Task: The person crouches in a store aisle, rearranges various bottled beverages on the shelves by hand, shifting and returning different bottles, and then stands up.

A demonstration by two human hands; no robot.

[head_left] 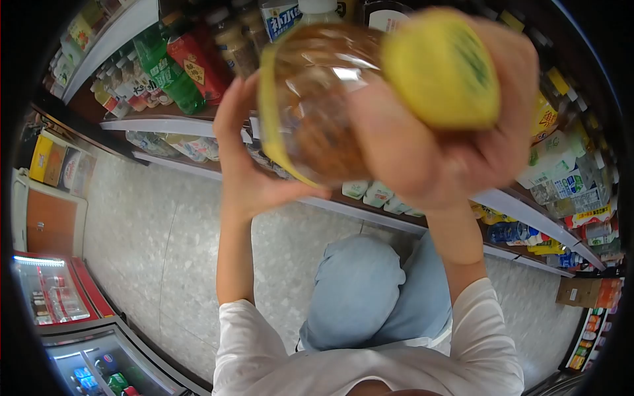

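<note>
A large clear bottle (323,125) of amber-brown drink, with a yellow cap (441,69) and a yellow band at its far end, is held up close to the camera, tilted sideways. My right hand (422,155) is wrapped around its neck just below the cap, blurred by motion. By the bottle's other end is my left hand (241,175), thumb and fingers spread around that end. Whether its fingertips touch the bottle I cannot tell.
Shelves of drinks stand in front, including a green bottle (168,69) and a red-labelled bottle (197,63). More packed shelves (568,165) curve along the right. A glass-topped cooler (119,363) is at lower left. A cardboard box (588,292) sits at right.
</note>
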